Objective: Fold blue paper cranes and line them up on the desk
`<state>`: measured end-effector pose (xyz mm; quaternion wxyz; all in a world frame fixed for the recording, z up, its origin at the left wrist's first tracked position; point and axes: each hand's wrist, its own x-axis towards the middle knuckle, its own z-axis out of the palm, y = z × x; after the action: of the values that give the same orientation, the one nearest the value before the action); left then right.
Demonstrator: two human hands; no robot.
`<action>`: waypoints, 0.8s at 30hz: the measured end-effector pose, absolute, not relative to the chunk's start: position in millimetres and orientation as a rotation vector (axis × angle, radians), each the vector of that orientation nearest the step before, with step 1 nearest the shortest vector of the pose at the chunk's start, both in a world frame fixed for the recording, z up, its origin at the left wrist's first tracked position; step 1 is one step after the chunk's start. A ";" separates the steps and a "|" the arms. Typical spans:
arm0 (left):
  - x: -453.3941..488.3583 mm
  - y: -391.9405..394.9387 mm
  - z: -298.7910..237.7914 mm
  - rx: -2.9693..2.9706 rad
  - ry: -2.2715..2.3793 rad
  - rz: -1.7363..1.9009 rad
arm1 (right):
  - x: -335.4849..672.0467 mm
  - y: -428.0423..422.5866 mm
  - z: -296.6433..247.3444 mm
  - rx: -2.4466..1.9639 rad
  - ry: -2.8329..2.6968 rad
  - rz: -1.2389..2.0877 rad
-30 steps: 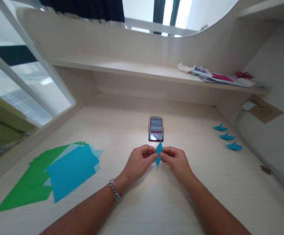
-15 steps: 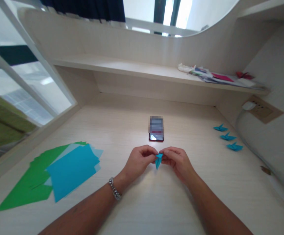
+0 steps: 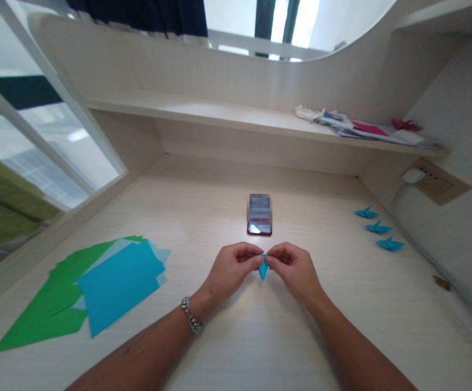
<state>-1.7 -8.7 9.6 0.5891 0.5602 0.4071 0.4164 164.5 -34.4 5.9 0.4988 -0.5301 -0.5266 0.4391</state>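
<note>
A small folded piece of blue paper point(image 3: 263, 268) is pinched between both hands just above the pale wooden desk point(image 3: 236, 331). My left hand point(image 3: 231, 267), with a metal bracelet on its wrist, grips its left side with closed fingertips. My right hand point(image 3: 293, 267) pinches its right side the same way. Only the paper's lower point shows below the fingers. A phone point(image 3: 259, 215) lies on the desk just beyond the hands.
A stack of blue and green paper sheets point(image 3: 97, 285) lies at the left. Three folded blue paper cranes point(image 3: 378, 227) sit in a row at the right. A shelf point(image 3: 236, 117) above holds papers point(image 3: 358, 129). A wall socket point(image 3: 431, 182) is at the far right.
The upper tip of the blue paper, which stood up above the fingers a second ago, has been folded down. Both hands stay in nearly the same place.
</note>
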 end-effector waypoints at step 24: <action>-2.6 -11.1 12.0 1.477 1.020 0.942 | 167.7 -33.0 6.2 -1.342 -1.331 1.140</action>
<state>-2.6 -11.1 12.0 0.5288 0.6184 0.4271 0.3944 167.7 -33.0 6.2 0.4504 -0.5429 -0.5382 0.4612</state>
